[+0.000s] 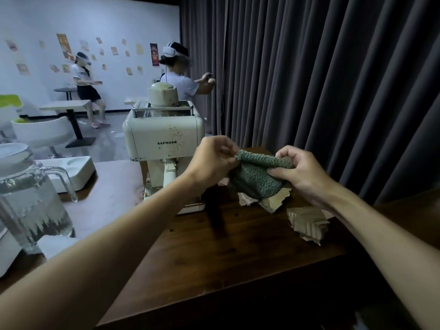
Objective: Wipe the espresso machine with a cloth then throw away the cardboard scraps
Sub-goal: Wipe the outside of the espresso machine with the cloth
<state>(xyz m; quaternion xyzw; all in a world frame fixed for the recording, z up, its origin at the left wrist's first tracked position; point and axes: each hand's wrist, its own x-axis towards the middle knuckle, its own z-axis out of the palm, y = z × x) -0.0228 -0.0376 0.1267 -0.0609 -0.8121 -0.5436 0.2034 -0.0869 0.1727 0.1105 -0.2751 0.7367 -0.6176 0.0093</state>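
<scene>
Together, left hand (215, 158) and right hand (303, 173) pinch the cloth (256, 177).

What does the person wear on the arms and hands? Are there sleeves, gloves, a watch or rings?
Nothing visible. The left forearm and right forearm are bare to the picture's edge, no sleeves. The left hand and right hand have no gloves, rings, watch or bracelet in view.
</scene>
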